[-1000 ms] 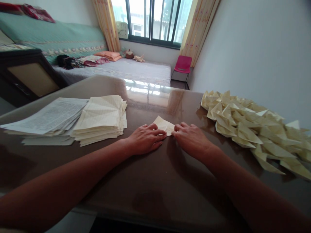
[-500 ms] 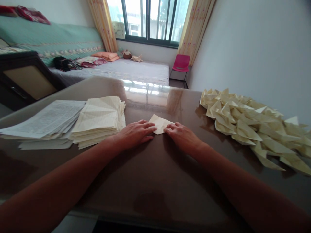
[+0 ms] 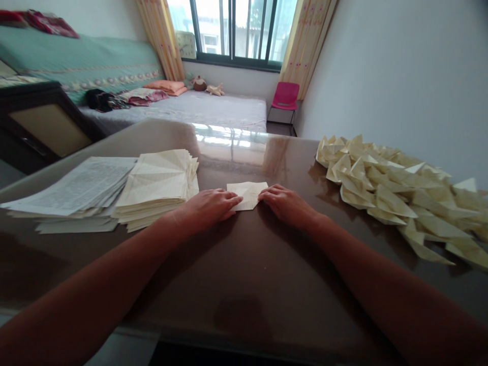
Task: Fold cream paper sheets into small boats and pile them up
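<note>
A small folded cream paper lies on the glossy brown surface, between the two hands. The left hand lays its fingers over the paper's left near part; the right hand has bent fingers touching its right edge. I cannot tell whether either grip is closed around the sheet or only pressing it. To the left are a stack of creased cream sheets and printed sheets; to the right, a heap of pointed folded-paper pieces.
</note>
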### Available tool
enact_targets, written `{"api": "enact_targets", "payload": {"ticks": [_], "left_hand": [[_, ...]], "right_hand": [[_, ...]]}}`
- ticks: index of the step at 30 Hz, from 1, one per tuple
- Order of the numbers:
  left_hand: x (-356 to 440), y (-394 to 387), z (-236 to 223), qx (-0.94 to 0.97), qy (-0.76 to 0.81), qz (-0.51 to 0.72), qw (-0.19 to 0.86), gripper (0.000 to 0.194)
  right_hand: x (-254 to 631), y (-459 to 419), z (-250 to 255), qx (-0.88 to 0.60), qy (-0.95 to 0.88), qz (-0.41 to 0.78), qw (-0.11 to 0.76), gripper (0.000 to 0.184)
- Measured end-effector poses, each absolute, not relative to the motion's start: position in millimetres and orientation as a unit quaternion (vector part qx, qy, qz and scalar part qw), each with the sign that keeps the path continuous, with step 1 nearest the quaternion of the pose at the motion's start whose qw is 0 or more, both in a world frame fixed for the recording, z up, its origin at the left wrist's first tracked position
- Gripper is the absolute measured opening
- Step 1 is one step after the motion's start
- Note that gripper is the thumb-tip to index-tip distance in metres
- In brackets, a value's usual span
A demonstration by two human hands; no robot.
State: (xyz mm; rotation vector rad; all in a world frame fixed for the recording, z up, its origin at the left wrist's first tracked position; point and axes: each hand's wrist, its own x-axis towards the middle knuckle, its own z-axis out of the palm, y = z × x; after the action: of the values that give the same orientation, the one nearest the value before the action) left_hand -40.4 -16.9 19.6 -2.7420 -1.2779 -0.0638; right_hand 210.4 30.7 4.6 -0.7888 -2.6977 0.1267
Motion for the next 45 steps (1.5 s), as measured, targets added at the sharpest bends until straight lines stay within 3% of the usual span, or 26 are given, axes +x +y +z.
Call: {"api": "enact_targets", "payload": {"ticks": [7,18,21,25,30,36,45], "left_hand": [[-33,-23,23,-0.877,-0.474,-0.019,0.075,0.034],[-28,-22,15,-0.862,-0.442,-0.169,-0.181,0.053],[-23,-25,12,-0.877,-0.421,-0.183,-0.140,0.046],[-21,-25,10,-0.904,-0.399,-0.156,0.001,0.032],[-15,-25,13,-0.912,-0.377,-0.132,0.089,0.029],[-11,-25,11,-0.895,-0.415,-0.165,-0.002,0.024],[-15,-9,8,-0.800,-0.553,-0.190,-0.136,0.031]], "right_hand": [[208,28,3,-0.280,-0.941,0.072,0.178,0.034],[213,36,-1,-0.298,-0.930,0.076,0.202,0.033],[213,36,-1,-0.287,-0.933,0.083,0.200,0.034],[212,36,-1,-0.272,-0.937,0.101,0.195,0.031],[214,38,2,-0.256,-0.940,0.120,0.192,0.028],[222,40,9,-0.237,-0.944,0.165,0.161,0.020],[214,38,-1,-0.310,-0.906,0.201,0.208,0.014]]}}
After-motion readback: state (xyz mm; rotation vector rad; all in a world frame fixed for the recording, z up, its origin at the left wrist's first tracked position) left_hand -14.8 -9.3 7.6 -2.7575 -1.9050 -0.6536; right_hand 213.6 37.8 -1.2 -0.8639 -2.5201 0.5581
